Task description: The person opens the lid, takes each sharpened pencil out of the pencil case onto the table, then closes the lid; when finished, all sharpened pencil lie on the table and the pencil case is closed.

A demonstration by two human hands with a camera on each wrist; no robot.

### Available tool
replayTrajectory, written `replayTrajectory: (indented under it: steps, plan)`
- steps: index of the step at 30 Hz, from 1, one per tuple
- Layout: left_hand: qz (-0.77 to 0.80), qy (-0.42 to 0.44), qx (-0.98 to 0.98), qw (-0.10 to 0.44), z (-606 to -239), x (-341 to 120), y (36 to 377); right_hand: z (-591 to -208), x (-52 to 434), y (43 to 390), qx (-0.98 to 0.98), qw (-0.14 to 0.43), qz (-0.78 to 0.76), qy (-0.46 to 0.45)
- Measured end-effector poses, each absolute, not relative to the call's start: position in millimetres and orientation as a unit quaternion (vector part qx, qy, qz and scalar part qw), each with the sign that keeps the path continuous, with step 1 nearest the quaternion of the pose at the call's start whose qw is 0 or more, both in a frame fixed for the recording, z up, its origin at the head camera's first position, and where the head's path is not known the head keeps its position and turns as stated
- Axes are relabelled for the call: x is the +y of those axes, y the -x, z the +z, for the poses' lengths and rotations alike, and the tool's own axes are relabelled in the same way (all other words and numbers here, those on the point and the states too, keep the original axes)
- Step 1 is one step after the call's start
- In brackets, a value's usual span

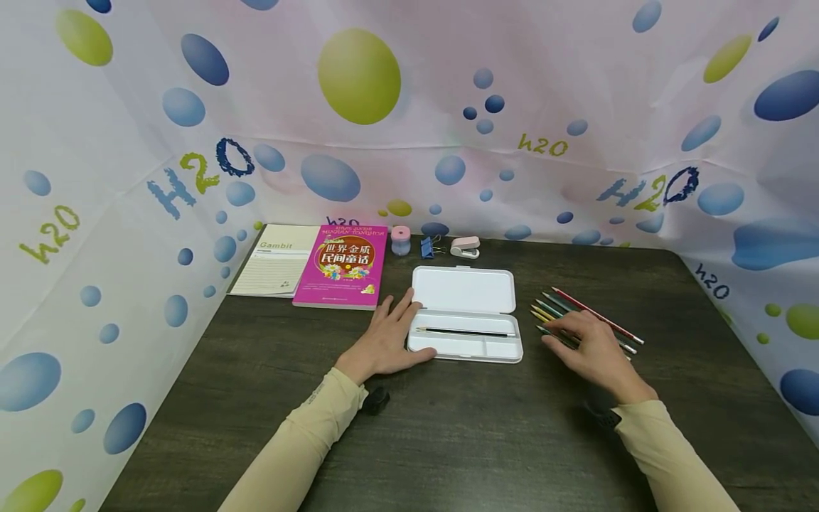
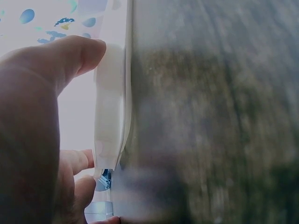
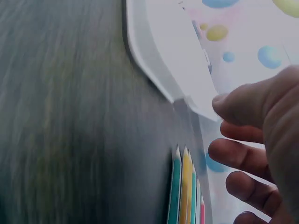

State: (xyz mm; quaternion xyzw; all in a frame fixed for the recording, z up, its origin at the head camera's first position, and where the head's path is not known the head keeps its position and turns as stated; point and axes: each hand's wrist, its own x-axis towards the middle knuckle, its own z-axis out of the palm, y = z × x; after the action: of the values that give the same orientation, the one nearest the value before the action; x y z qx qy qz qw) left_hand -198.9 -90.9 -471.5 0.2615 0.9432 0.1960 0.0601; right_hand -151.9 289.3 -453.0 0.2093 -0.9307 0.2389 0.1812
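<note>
A white pencil case (image 1: 457, 347) lies open on the dark table, its lid (image 1: 463, 288) folded back to the far side. One dark pencil (image 1: 467, 332) lies lengthwise in its tray. My left hand (image 1: 386, 343) rests at the case's left end, fingers spread and thumb along the near edge. In the left wrist view the thumb (image 2: 86, 51) touches the case's side. My right hand (image 1: 591, 350) hovers over several coloured pencils right of the case, partly hiding them. A red pencil (image 1: 598, 316) is outermost; green (image 3: 175, 186) and yellow (image 3: 185, 179) ones show in the right wrist view, below the loosely bent fingers.
Behind the case stand a pink-topped round container (image 1: 400, 242), blue binder clips (image 1: 427, 247) and a small pale pink stapler (image 1: 465, 247). A magenta book (image 1: 342, 284) overlaps a notebook (image 1: 275, 263) at back left. A printed curtain (image 1: 397, 163) borders the table.
</note>
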Motion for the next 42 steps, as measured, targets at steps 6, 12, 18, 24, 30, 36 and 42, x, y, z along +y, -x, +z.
replayTrajectory:
  steps: [6, 12, 18, 24, 30, 36, 42]
  plan:
    - [0.194, -0.262, 0.943, 0.061, -471, -91, 199, -454, 264, 160, -0.924, 0.163, 0.250, -0.239]
    - [0.195, -0.265, 0.943, 0.054, -472, -91, 199, -456, 245, 167, -0.912, 0.137, 0.248, -0.297]
    - [0.192, -0.266, 0.943, 0.052, -471, -90, 198, -463, 237, 170, -0.921, 0.138, 0.187, -0.313]
    - [0.197, -0.268, 0.942, 0.047, -472, -90, 198, -466, 234, 173, -0.922, 0.136, 0.191, -0.308]
    - [0.201, -0.267, 0.941, 0.047, -473, -90, 198, -465, 233, 178, -0.929, 0.089, 0.210, -0.292]
    - [0.196, -0.265, 0.943, 0.050, -472, -90, 198, -459, 233, 180, -0.935, 0.036, 0.224, -0.272]
    - [0.198, -0.266, 0.942, 0.047, -473, -90, 198, -459, 234, 180, -0.933, 0.028, 0.238, -0.269]
